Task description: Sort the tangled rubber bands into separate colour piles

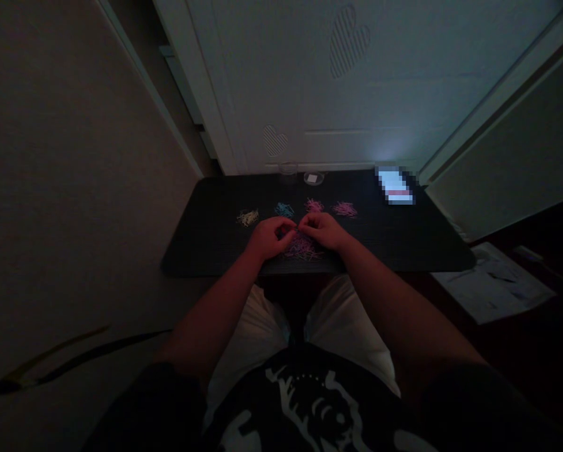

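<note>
My left hand (270,238) and my right hand (326,231) meet fingertip to fingertip above a mixed pile of thin pink and purple sticks (304,251). Thumb and fingers of each hand are pinched together; whatever lies between them is too small and dark to make out. Beyond the hands, smaller heaps of similar thin sticks form a row: a cream heap (248,218) at the left, a blue heap (284,209), a pink heap (314,206), and another pink heap (345,209) at the right.
A clear round container (289,169) and a clear lid with a white label (314,179) stand at the back of the dark table (206,238). A lit, blurred-out screen (395,186) is at the back right. Papers (495,282) lie lower right, beyond the table.
</note>
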`<state>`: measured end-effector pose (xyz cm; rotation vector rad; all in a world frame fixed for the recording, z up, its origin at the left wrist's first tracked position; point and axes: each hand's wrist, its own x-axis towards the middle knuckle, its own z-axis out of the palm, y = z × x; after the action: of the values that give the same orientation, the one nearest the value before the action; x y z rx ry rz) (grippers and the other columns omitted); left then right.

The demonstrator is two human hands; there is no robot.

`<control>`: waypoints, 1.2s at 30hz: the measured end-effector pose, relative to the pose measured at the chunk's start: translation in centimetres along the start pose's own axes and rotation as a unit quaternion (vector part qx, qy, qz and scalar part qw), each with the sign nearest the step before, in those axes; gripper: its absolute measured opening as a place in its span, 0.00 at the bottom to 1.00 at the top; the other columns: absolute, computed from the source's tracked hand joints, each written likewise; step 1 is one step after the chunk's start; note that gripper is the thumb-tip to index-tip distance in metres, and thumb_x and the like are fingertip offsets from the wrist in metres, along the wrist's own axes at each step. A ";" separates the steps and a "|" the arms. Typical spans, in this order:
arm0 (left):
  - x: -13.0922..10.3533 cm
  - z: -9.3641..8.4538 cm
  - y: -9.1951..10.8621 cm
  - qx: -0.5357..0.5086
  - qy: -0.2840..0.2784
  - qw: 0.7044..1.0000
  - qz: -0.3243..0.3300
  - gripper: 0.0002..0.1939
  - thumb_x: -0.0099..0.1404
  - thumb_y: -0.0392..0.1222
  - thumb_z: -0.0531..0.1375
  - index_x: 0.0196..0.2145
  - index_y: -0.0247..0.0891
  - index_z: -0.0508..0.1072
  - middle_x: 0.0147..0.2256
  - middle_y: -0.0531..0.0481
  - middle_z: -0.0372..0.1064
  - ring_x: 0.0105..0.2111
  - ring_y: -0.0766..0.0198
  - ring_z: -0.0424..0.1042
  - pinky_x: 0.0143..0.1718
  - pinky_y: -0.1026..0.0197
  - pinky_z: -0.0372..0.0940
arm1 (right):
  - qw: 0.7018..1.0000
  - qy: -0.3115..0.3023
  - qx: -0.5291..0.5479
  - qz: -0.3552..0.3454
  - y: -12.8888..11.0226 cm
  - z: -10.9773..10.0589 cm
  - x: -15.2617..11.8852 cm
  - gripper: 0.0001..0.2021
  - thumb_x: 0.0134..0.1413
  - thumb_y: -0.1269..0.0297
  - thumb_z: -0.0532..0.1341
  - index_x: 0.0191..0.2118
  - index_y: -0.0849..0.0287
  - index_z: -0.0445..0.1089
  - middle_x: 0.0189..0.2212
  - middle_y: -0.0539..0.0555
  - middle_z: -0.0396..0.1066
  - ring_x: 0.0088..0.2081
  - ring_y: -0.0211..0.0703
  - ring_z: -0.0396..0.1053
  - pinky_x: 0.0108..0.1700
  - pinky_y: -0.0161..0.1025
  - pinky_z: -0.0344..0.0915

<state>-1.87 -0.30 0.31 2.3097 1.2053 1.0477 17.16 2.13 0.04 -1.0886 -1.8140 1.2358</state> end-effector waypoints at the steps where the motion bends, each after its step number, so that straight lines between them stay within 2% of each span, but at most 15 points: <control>1: 0.0 0.0 0.0 0.001 0.001 1.000 -0.002 0.09 0.58 0.40 0.59 0.37 0.36 0.74 0.32 0.50 0.73 0.28 0.67 0.69 0.33 0.64 0.64 | 1.000 0.001 0.001 -0.001 0.0 0.0 0.0 0.12 0.44 0.57 0.60 0.27 0.62 0.68 0.19 0.47 0.61 0.22 0.32 0.55 0.25 0.33 0.52; 8: 0.1 0.0 0.0 0.008 0.007 1.000 -0.014 0.08 0.60 0.42 0.58 0.34 0.36 0.74 0.30 0.50 0.73 0.29 0.66 0.69 0.34 0.63 0.64 | 1.000 0.005 0.008 -0.014 0.1 0.0 -0.1 0.10 0.43 0.59 0.60 0.27 0.62 0.67 0.20 0.47 0.62 0.23 0.33 0.56 0.26 0.33 0.53; 15: 0.2 -0.1 0.1 0.006 -0.003 1.000 -0.012 0.08 0.61 0.42 0.57 0.34 0.37 0.75 0.31 0.49 0.73 0.30 0.66 0.69 0.34 0.63 0.64 | 0.999 -0.012 0.031 -0.043 0.1 0.2 -0.3 0.14 0.41 0.62 0.63 0.37 0.61 0.69 0.25 0.49 0.67 0.24 0.33 0.60 0.27 0.32 0.57; 23: 0.2 -0.1 0.1 0.005 -0.017 1.000 -0.004 0.09 0.61 0.43 0.57 0.33 0.36 0.74 0.30 0.50 0.73 0.29 0.67 0.69 0.33 0.64 0.63 | 0.998 0.037 -0.036 -0.045 -0.4 0.4 -0.7 0.11 0.44 0.60 0.62 0.31 0.63 0.73 0.21 0.49 0.66 0.23 0.34 0.59 0.26 0.33 0.55; 36: 0.1 -0.1 0.2 0.004 -0.019 1.000 -0.003 0.08 0.60 0.41 0.57 0.31 0.37 0.74 0.29 0.50 0.71 0.29 0.66 0.68 0.32 0.64 0.62 | 0.998 0.060 0.004 -0.032 0.1 0.2 -0.7 0.10 0.42 0.58 0.63 0.28 0.61 0.72 0.19 0.48 0.65 0.22 0.34 0.58 0.26 0.34 0.54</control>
<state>-1.78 -0.32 0.59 2.3206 1.2033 0.9933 17.26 1.44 -0.16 -1.0692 -1.7383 1.1143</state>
